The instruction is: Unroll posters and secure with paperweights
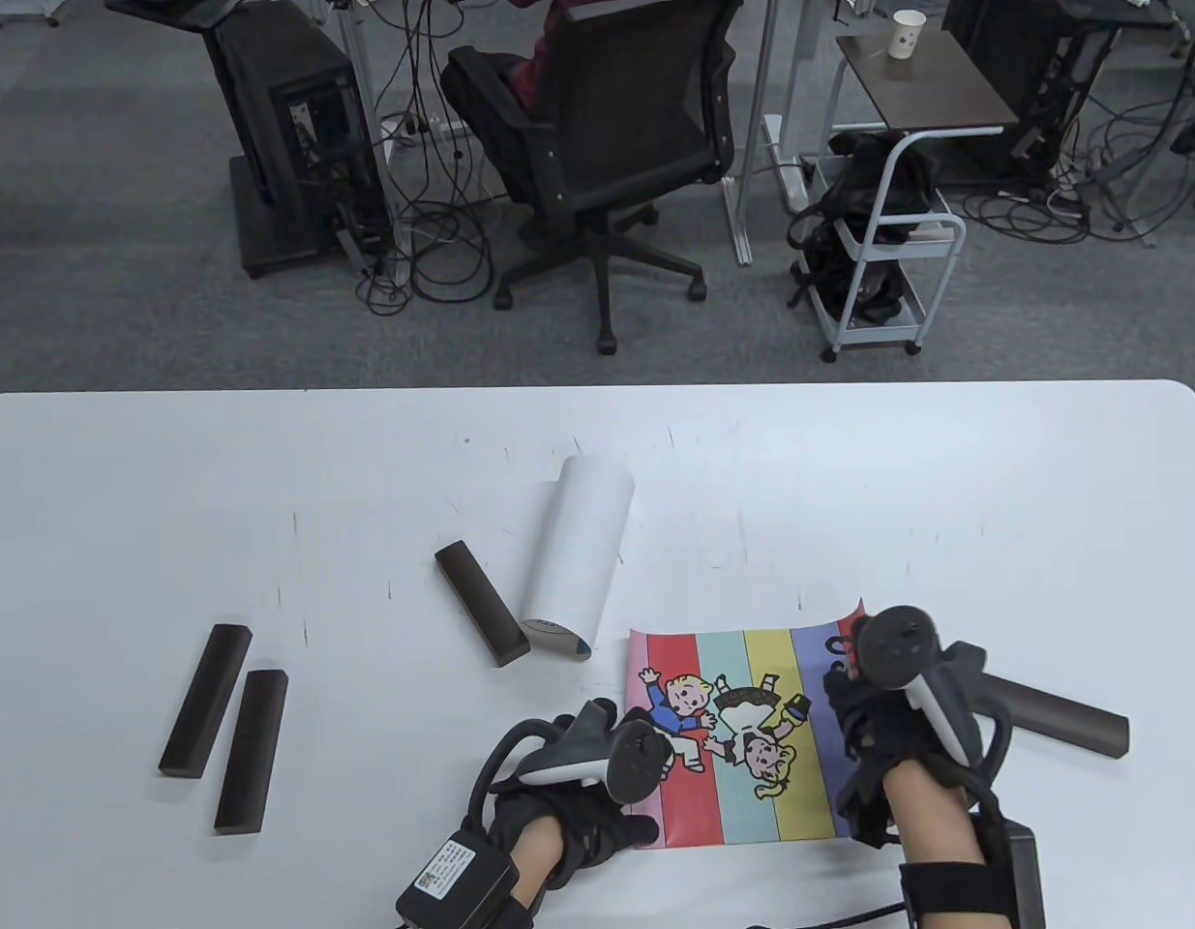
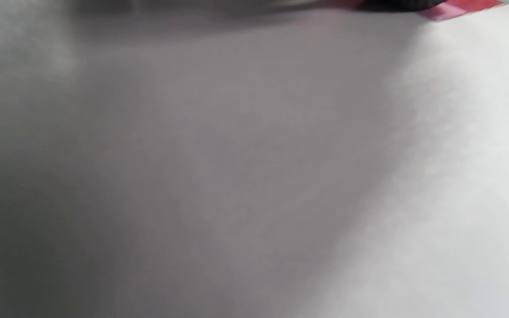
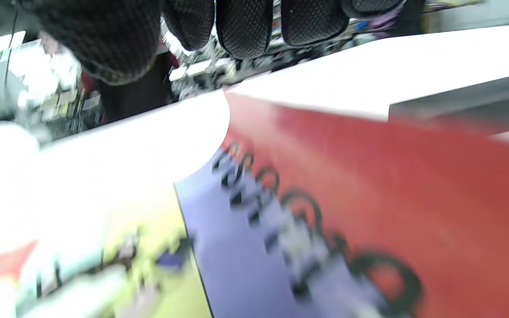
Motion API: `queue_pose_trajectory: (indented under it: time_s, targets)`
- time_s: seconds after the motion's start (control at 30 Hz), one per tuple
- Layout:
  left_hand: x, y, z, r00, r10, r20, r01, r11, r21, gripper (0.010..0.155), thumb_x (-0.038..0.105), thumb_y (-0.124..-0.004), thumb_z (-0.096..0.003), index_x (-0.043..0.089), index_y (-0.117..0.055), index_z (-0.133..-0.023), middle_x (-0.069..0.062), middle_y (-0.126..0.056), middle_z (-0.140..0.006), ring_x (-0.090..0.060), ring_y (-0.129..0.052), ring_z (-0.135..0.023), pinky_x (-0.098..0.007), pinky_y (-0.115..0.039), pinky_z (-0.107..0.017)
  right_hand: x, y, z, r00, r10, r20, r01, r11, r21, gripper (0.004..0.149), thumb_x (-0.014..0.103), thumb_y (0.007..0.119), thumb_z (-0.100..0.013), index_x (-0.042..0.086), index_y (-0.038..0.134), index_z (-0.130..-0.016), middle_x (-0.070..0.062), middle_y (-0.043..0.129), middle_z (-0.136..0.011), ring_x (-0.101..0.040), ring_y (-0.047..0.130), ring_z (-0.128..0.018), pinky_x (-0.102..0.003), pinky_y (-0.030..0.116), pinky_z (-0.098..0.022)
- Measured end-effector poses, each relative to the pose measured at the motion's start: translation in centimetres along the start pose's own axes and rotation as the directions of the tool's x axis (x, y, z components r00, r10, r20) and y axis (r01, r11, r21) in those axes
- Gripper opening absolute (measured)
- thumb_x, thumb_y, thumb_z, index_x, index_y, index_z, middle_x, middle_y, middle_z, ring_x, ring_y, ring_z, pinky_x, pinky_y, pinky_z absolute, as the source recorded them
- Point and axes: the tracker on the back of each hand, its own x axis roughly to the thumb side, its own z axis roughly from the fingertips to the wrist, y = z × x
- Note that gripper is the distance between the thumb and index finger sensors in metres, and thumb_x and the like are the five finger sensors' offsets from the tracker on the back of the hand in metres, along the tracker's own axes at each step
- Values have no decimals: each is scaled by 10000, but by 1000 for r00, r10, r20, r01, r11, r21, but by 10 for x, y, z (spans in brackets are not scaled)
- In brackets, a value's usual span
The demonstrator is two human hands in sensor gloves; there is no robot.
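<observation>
While both hands pin the striped cartoon poster (image 1: 742, 735) flat near the table's (image 1: 268, 464) front edge, the closest paperweight (image 1: 1052, 718) lies just right of the right hand (image 1: 887, 697), long axis pointing away to the right. So right hand's nearer, easy call. Left hand (image 1: 587, 774) presses the poster's left edge. Can't tell how either hand's fingers are set, tbh. Rolled white poster (image 1: 578, 571) waits further back.

the poster (image 1: 742, 735) is smooth printed paper with a slight sheen. the table (image 1: 268, 484) is smooth matt white. the gloves (image 3: 245, 26) are black knitted mesh cloth. the dark bars (image 1: 479, 605) look matt, possibly wood.
</observation>
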Motion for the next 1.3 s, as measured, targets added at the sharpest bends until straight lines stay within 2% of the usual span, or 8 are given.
queue_pose_trajectory:
  time_s: [0.2,0.37,0.63,0.73,0.93,1.03,1.07,1.3]
  targets:
    - [0,0,0,1000,1,0,-1,1000,-1,779,594,-595,-475,345,-127,-1046,30,-2,-1123,-398,-20,-1061,-638,-203,-736,-44,-25,-19,937,-178,-300,164,984,-72,601,347,744,-451,269,492,-990,-64,447,-1130,-411,386,-1036,-605,344,-757]
    - [0,0,0,1000,0,0,0,1000,-1,780,594,-596,-475,345,-127,-1046,29,-3,-1122,-397,-19,-1062,-638,-205,-735,-85,-4,-37,840,-182,-512,220,975,14,608,249,722,-468,296,431,-1000,-2,283,-1156,-373,168,-1053,-589,216,-766]
    - [0,0,0,1000,-1,1,1,1000,-3,779,595,-593,-476,345,-124,-1045,30,0,-1121,-397,-20,-1060,-637,-201,-735,-113,33,-57,766,22,-642,111,980,167,722,114,707,-472,452,272,-939,201,37,-1103,-244,-100,-1022,-540,140,-786]
    - [0,-1,0,1000,-2,1,2,1000,-1,778,598,-589,-475,346,-123,-1045,31,1,-1121,-394,-19,-1061,-636,-202,-735,-115,40,-61,745,95,-660,15,987,160,773,81,710,-472,496,222,-906,235,49,-1091,-242,-49,-1039,-488,251,-770]
    - [0,-1,1,1000,-2,2,2,1000,-3,778,600,-586,-477,347,-118,-1044,30,6,-1120,-394,10,-1060,-635,-199,-735,-103,36,-62,690,259,-675,-206,965,160,715,151,802,-429,464,417,-944,164,405,-1088,-256,228,-1038,-427,360,-743]
    - [0,0,1,1000,-4,2,4,1000,-5,779,602,-584,-477,346,-115,-1044,32,7,-1119,-393,11,-1060,-634,-199,-736,-99,29,-59,689,272,-672,-196,962,188,710,298,873,-355,422,503,-948,114,539,-1052,-290,317,-1042,-463,331,-776]
    - [0,0,1,1000,-5,2,5,1000,-5,780,602,-583,-477,346,-114,-1044,31,7,-1119,-393,12,-1060,-635,-198,-735,-99,26,-57,693,266,-670,-187,964,189,718,211,869,-353,400,518,-950,93,572,-1038,-322,382,-1036,-483,359,-774]
    - [0,-1,1,1000,1,4,-1,1000,-5,778,600,-585,-477,345,-115,-1044,31,8,-1119,-393,13,-1058,-635,-196,-734,-78,-19,-41,758,118,-641,-102,993,62,733,314,884,-329,333,521,-965,21,612,-1007,-346,629,-944,-528,470,-740]
